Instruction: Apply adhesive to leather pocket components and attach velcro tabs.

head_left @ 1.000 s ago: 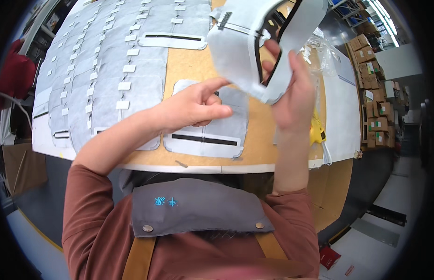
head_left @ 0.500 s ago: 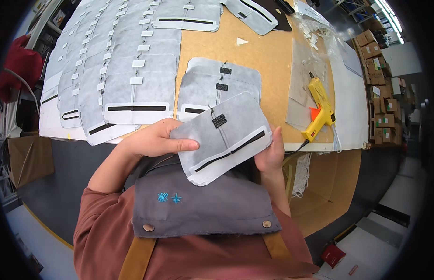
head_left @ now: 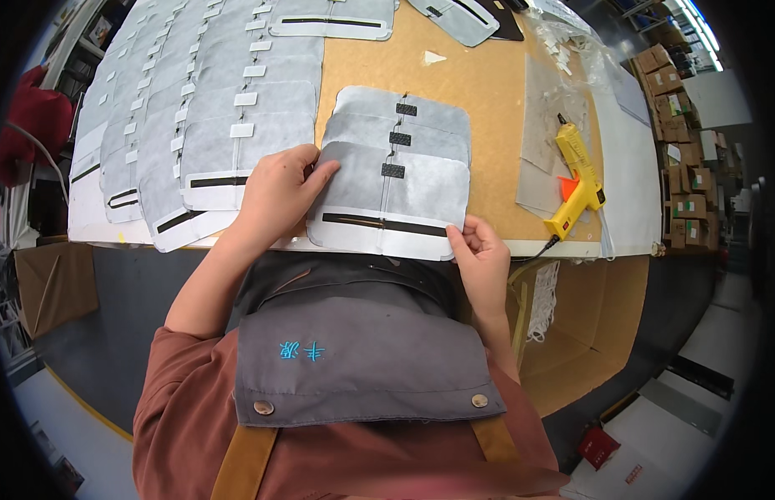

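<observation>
A grey fabric panel (head_left: 429,190) with rounded corners, a black strip along its white near border and a small black patch lies over the front of a short overlapping stack. My left hand (head_left: 281,190) grips its left edge, thumb on top and fingers partly hidden. At the near right corner, my right hand (head_left: 483,260) pinches the panel between thumb and fingers. Beneath it, two similar panels (head_left: 441,107) show their far parts, each with its own black patch. Thin wires run down the middle between the patches.
Rows of overlapping grey panels (head_left: 275,154) with white tabs cover the table's left side. To the right lies a yellow glue gun (head_left: 580,179) beside a clear plastic sheet (head_left: 533,133). A cardboard box (head_left: 604,325) stands below the table's front edge (head_left: 562,250).
Both hands have moved the panel away from my body and laid it on the stack. It has turned straight, and its tilt has gone. The left hand has slid toward its upper left edge.
</observation>
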The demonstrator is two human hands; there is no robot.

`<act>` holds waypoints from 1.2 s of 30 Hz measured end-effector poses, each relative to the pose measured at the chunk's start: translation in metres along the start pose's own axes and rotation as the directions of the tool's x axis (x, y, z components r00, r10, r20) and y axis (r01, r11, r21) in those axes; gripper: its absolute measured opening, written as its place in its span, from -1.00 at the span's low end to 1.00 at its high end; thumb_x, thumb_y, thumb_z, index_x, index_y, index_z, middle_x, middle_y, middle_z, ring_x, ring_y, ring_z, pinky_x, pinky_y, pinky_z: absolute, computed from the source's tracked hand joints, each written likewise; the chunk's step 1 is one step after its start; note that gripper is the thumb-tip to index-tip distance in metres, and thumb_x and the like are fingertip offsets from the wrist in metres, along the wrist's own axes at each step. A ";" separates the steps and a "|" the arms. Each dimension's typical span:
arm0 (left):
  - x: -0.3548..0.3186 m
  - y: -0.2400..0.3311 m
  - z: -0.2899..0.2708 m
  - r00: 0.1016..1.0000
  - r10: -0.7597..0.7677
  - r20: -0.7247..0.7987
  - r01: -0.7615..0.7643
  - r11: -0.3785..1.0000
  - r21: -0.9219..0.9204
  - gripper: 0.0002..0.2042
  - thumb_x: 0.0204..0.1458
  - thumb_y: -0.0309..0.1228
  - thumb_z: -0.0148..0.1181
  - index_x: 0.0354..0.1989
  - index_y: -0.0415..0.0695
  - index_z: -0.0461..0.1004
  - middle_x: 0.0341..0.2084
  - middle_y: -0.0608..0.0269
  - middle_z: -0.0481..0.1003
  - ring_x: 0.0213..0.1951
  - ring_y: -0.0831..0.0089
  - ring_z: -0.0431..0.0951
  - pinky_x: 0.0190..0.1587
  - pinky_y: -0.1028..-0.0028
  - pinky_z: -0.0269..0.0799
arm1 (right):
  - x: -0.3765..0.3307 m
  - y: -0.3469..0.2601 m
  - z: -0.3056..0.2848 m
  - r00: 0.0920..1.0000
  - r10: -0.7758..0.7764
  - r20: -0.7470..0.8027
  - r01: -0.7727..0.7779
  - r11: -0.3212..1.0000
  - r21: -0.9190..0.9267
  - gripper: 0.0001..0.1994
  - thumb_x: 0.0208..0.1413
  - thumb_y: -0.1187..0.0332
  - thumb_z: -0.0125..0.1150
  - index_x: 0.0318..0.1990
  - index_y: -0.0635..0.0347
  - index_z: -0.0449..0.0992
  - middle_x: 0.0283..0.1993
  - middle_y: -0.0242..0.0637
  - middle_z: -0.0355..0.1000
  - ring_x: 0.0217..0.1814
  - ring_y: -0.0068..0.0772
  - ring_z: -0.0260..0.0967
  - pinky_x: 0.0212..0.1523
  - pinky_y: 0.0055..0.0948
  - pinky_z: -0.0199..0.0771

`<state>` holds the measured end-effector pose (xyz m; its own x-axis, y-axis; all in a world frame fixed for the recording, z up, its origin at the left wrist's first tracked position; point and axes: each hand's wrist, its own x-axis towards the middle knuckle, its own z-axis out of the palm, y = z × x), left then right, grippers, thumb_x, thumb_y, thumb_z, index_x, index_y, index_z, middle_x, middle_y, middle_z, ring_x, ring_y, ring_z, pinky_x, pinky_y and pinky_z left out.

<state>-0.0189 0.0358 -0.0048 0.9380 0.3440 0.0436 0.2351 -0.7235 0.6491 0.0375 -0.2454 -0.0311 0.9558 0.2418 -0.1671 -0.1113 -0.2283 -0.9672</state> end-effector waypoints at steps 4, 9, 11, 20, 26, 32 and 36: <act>0.004 -0.001 0.006 0.999 0.018 -0.041 -0.015 0.998 0.058 -0.69 0.09 -0.25 0.30 -0.46 -0.29 0.48 -0.68 0.06 0.43 -0.64 0.18 0.39 -0.51 0.34 0.30 | 0.005 -0.007 -0.003 0.995 -0.089 -0.036 0.079 0.972 -0.219 -0.86 0.14 0.43 0.32 -0.32 0.35 0.53 -0.53 -0.42 0.42 -0.54 -0.71 0.25 -0.50 -0.58 0.26; 0.001 -0.003 0.011 0.999 0.024 -0.025 -0.020 0.988 0.152 -0.71 0.07 -0.21 0.31 -0.45 -0.22 0.48 -0.62 0.10 0.48 -0.57 0.16 0.48 -0.48 0.28 0.36 | 0.012 -0.008 -0.010 0.992 -0.123 -0.017 0.101 0.884 -0.456 -0.82 0.08 0.44 0.34 -0.44 0.30 0.46 -0.56 -0.34 0.37 -0.59 -0.59 0.26 -0.51 -0.52 0.27; 0.001 -0.002 0.010 1.000 0.013 -0.007 -0.012 0.988 0.155 -0.71 0.07 -0.22 0.32 -0.45 -0.20 0.48 -0.62 0.12 0.48 -0.56 0.18 0.49 -0.48 0.29 0.36 | 0.014 -0.010 -0.011 0.985 -0.172 0.018 0.158 0.856 -0.492 -0.83 0.03 0.45 0.34 -0.47 0.27 0.44 -0.55 -0.34 0.32 -0.59 -0.54 0.25 -0.51 -0.50 0.28; -0.002 -0.001 0.014 0.997 0.052 -0.055 -0.038 0.972 0.230 -0.71 0.04 -0.18 0.35 -0.21 -0.08 0.48 -0.65 0.26 0.45 -0.62 0.31 0.47 -0.54 0.35 0.35 | 0.021 -0.020 -0.015 0.992 -0.081 0.097 0.124 0.778 -0.616 -0.82 -0.04 0.40 0.38 -0.44 0.19 0.44 -0.48 -0.34 0.31 -0.51 -0.44 0.27 -0.45 -0.41 0.32; 0.030 -0.001 0.002 0.996 -0.002 -0.091 0.036 0.928 0.371 -0.54 0.05 -0.05 0.33 0.03 -0.02 0.43 -0.66 0.27 0.45 -0.62 0.29 0.49 -0.54 0.34 0.36 | 0.024 -0.009 -0.016 0.815 -0.563 0.141 0.459 0.476 -0.750 -0.39 -0.06 0.12 0.45 0.19 -0.03 0.39 0.15 -0.28 0.34 0.16 -0.22 0.31 0.10 -0.17 0.32; 0.082 -0.001 -0.002 1.000 -0.006 0.017 0.001 0.960 0.278 -0.62 0.07 -0.04 0.31 -0.32 -0.17 0.51 -0.63 0.17 0.50 -0.57 0.24 0.52 -0.44 0.30 0.40 | 0.013 -0.018 0.005 0.730 -0.302 0.613 0.683 0.293 -0.669 -0.37 0.11 -0.14 0.18 0.36 -0.39 0.28 0.52 -0.46 0.04 0.54 -0.28 -0.06 0.41 0.12 -0.06; 0.097 0.003 0.003 0.988 -0.082 0.135 0.049 0.972 0.229 -0.65 0.08 -0.10 0.30 -0.40 -0.19 0.52 -0.63 0.14 0.52 -0.56 0.25 0.52 -0.43 0.31 0.39 | 0.014 -0.014 0.005 0.759 -0.256 0.598 0.651 0.278 -0.707 -0.44 0.17 -0.09 0.12 0.36 -0.46 0.28 0.51 -0.57 0.05 0.54 -0.36 -0.06 0.42 0.15 -0.06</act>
<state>0.0733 0.0650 -0.0006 0.9414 0.3181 -0.1121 0.3329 -0.8237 0.4590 0.0513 -0.2339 -0.0213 0.5916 0.8062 0.0063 0.7831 -0.5728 -0.2422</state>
